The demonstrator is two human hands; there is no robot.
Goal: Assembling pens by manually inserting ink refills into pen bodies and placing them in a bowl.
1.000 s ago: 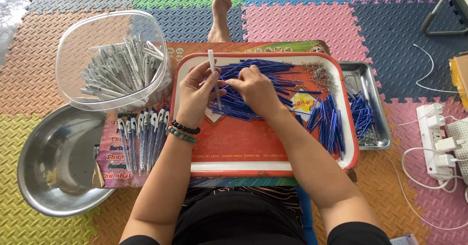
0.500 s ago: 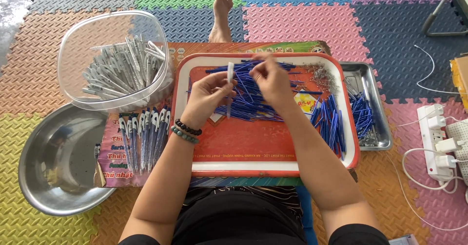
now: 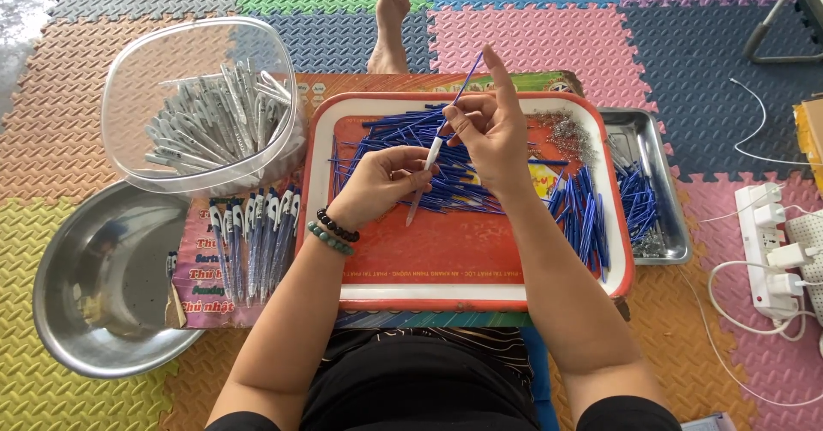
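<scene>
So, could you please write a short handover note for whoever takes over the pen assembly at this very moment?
Left hand holds a white pen barrel over the red tray.
Right hand pinches a blue refill, its lower end at the barrel's top, seemingly not fully in.
Loose blue refills lie heaped on the tray, with more in the small steel tray.
Done: a row of assembled pens left of the tray.
Left: many empty barrels in the clear tub.
</scene>
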